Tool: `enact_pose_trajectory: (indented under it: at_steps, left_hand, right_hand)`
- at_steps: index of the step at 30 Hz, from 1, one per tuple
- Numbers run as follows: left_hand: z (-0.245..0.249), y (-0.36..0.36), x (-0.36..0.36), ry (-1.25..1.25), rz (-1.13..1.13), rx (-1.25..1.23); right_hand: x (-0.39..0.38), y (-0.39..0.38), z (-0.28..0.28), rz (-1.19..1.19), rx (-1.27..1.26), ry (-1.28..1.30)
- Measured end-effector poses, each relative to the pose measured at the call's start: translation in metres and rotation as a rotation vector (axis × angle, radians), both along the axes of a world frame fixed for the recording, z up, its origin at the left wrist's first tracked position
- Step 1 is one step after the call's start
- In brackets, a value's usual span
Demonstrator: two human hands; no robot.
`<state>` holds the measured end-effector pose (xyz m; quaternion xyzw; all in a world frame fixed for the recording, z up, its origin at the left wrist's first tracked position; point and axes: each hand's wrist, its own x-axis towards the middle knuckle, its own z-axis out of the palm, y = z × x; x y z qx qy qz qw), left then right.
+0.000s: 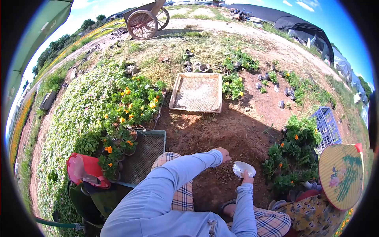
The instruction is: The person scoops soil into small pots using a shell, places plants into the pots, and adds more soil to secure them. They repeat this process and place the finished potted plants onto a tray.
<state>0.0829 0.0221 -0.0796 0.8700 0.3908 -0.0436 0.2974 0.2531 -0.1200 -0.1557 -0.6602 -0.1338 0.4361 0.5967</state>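
My left hand is at the end of a light blue sleeve, above the brown soil. Its fingers look drawn together, and whatever they may hold is too small to see. To its lower right, my right hand grips the near edge of a shiny whitish dish, with the thumb over the rim. The dish is over the loose soil between my plaid-covered knees, and its contents cannot be made out. The two hands are apart.
Beyond the soil lies a pale mesh tray. A green-rimmed tray, orange-flowered plants and a red container are left. On the right are more plants, a blue crate and a person in a straw hat.
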Motion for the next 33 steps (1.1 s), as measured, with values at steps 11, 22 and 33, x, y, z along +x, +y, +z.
enact_pose_trajectory:
  at_steps: [11, 22, 33]
  left_hand:
    - [0.017, -0.015, -0.003, 0.039, -0.023, -0.009]
    - [0.013, -0.014, -0.001, 0.017, 0.01, -0.071]
    - [0.004, -0.011, -0.001, 0.03, -0.038, -0.001]
  right_hand:
    - [-0.027, 0.008, 0.0, 0.155, 0.041, 0.019]
    - [-0.024, 0.004, -0.005, 0.038, 0.096, 0.131]
    - [-0.021, 0.005, -0.026, 0.071, 0.092, 0.245]
